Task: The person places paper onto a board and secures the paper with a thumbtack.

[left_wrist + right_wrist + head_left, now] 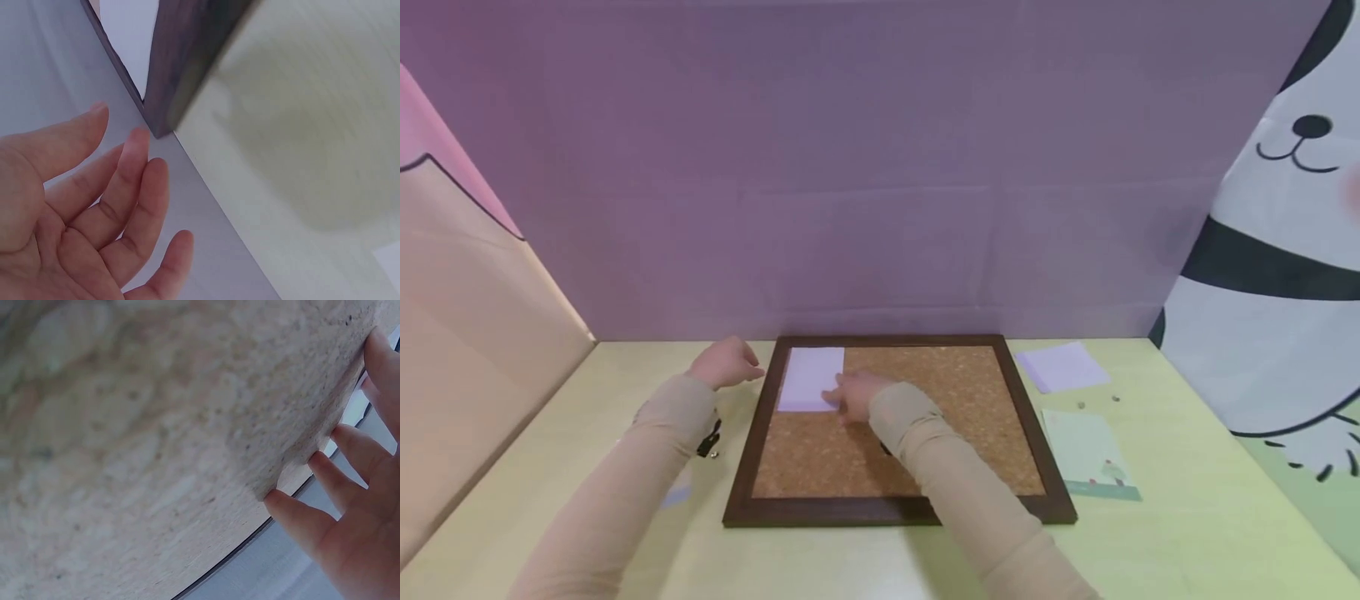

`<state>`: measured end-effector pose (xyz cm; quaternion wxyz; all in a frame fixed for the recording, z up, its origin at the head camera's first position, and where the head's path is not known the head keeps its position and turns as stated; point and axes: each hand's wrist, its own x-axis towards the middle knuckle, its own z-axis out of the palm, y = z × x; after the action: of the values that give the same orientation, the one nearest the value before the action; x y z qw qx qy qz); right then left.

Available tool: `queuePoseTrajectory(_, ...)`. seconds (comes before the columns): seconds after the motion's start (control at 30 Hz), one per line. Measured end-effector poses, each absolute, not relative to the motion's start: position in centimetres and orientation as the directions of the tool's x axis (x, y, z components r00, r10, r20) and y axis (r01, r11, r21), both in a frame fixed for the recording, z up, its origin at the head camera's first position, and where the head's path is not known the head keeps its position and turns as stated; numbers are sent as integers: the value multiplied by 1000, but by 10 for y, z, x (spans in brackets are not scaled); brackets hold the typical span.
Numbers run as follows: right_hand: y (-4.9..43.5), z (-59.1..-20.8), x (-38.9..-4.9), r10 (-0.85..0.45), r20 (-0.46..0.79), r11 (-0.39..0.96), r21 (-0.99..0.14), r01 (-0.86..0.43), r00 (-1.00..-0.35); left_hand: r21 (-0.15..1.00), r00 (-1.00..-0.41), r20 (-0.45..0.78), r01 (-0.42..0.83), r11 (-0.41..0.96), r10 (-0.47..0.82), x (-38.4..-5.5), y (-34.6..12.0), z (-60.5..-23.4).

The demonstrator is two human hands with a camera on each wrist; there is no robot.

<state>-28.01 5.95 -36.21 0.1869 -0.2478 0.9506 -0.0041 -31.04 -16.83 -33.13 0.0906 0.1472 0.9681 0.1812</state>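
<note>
A cork board (947, 433) in a dark brown wooden frame (820, 510) lies on the table. On its upper left corner is a pale lilac sheet of paper (808, 379). My right hand (859, 396) is at the sheet's lower right, its fingertips touching the sheet and the cork. In the right wrist view, the spread fingers (294, 515) press on the cork surface. My left hand (726, 364) hovers just left of the board, fingers loosely bent and holding nothing. The frame's corner (164, 122) shows beside its fingertips in the left wrist view.
Right of the board lie another lilac sheet (1063, 367), a pale green illustrated sheet (1086, 450) and two tiny metallic pieces (1081, 405). A small shiny piece (714, 455) and a partly hidden paper (677, 492) lie by my left forearm. A purple backdrop (880, 167) stands behind.
</note>
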Motion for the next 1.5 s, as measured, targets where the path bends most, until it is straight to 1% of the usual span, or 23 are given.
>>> queuePoseTrajectory(0.37, 60, -371, -282, -462, -350, 885, -113, -452, -815, 373, -944, -144, 227, 900, 298, -306, -184, -336)
queuePoseTrajectory(0.67, 59, -359, -275, -463, -347, 885, -136, -445, -815, 356, -954, -154, 191, 915, 259, -298, -203, -333)
queuePoseTrajectory(0.87, 58, -355, -272, -474, -346, 877, -110, -467, -809, 358, -963, -164, 146, 922, 216, -295, -221, -333)
queuePoseTrajectory(1.13, 64, -356, -274, -471, -335, 880, -114, -461, -816, 362, -961, -169, 145, 921, 218, -297, -230, -330)
queuePoseTrajectory(1.27, 66, -354, -272, -466, -330, 883, -115, -455, -821, 348, -961, -173, 146, 926, 217, -295, -235, -329)
queuePoseTrajectory(1.5, 62, -358, -268, -469, -338, 881, -105, -462, -816, 276, -964, -204, 109, 955, 169, -292, -259, -336)
